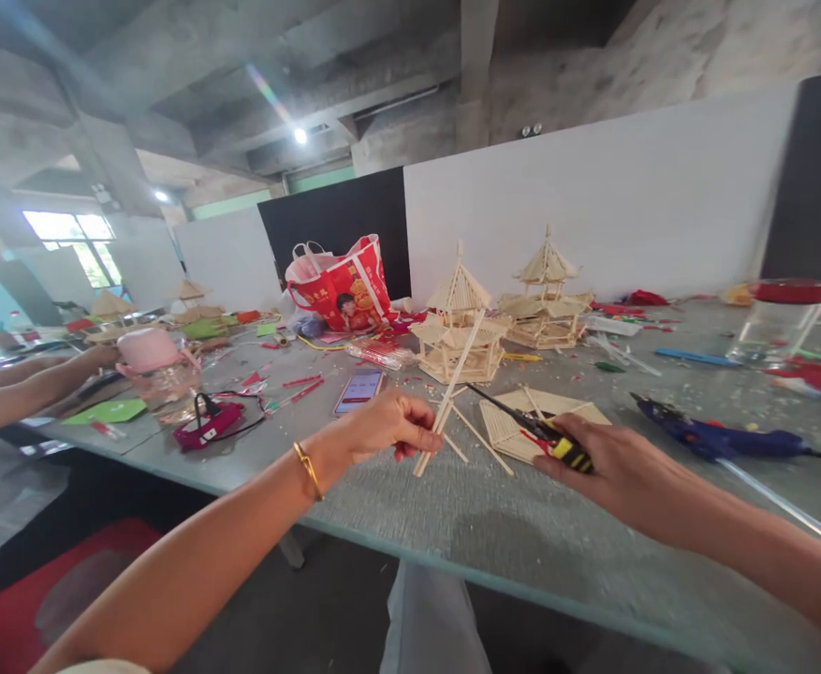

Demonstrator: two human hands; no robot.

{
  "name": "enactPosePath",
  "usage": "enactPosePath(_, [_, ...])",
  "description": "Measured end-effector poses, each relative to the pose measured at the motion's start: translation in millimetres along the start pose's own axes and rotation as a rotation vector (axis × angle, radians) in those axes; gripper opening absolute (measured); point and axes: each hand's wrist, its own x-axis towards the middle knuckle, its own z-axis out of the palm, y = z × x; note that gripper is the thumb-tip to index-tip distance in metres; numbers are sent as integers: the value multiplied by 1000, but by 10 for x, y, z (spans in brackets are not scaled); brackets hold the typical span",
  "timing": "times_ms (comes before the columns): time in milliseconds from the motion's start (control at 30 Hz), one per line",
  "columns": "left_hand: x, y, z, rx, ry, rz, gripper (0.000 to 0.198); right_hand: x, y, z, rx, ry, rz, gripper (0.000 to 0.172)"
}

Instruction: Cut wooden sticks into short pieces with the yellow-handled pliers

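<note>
In my left hand (406, 426), thin wooden sticks (461, 370) are pinched between thumb and fingers, slanting up and to the right. My right hand (603, 463) is closed around a hand tool (570, 449) with black-and-yellow handles, some red, and a long, narrow dark tip; its exact kind cannot be made out. That tip points left, towards the sticks, apart from my left hand. Beneath and behind the tool lies a flat, many-sided stick panel (582, 408). Loose sticks (484, 438) rest on the table between my hands. A tiered stick pagoda (459, 323) stands just beyond.
Another stick pagoda (547, 304) stands behind. On the right lie a blue glue gun (725, 438) and a red-lidded jar (782, 323). A phone (359, 391), a magenta device (210, 423) with a cable, and a red bag (346, 290) are leftward. A co-worker's arm (45, 388) reaches in far left.
</note>
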Motion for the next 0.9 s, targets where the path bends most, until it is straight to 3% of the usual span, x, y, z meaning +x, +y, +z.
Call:
enactPosePath(233, [5,-123,45,-51,-39,-5,14,-34,-10,126,-36,-76,-113,46])
enactPosePath(533, [52,-166,69,-56,-59,-16,18,-8,54,250,5,-51,-132,44])
enactPosePath(900, [74,-177,77,-43,-91,-59,20,33,-12,106,6,-161,-111,40])
